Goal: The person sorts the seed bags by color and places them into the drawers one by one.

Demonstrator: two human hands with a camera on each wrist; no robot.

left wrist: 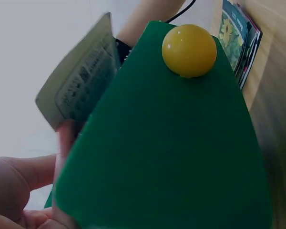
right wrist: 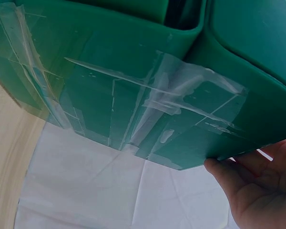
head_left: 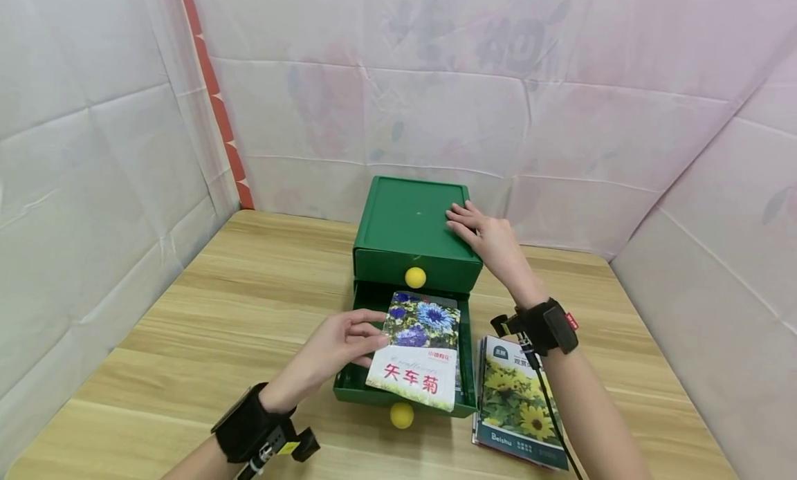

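Observation:
A green two-drawer box (head_left: 411, 224) stands on the wooden table (head_left: 249, 314). Its lower drawer (head_left: 355, 386) is pulled out, a yellow ball knob (head_left: 401, 415) on its front. My left hand (head_left: 339, 345) pinches the left edge of a seed packet (head_left: 418, 352) with blue flowers and red characters, held over the open drawer. In the left wrist view the drawer front (left wrist: 171, 143), its knob (left wrist: 189, 50) and the packet's back (left wrist: 78, 86) show. My right hand (head_left: 482, 234) lies flat on the box top, fingers straight; its fingertips (right wrist: 219, 167) touch the box edge (right wrist: 133, 105).
A stack of sunflower seed packets (head_left: 519, 404) lies on the table right of the drawer. The upper drawer is closed, with its own yellow knob (head_left: 415, 277). White sheeting walls in the table on three sides.

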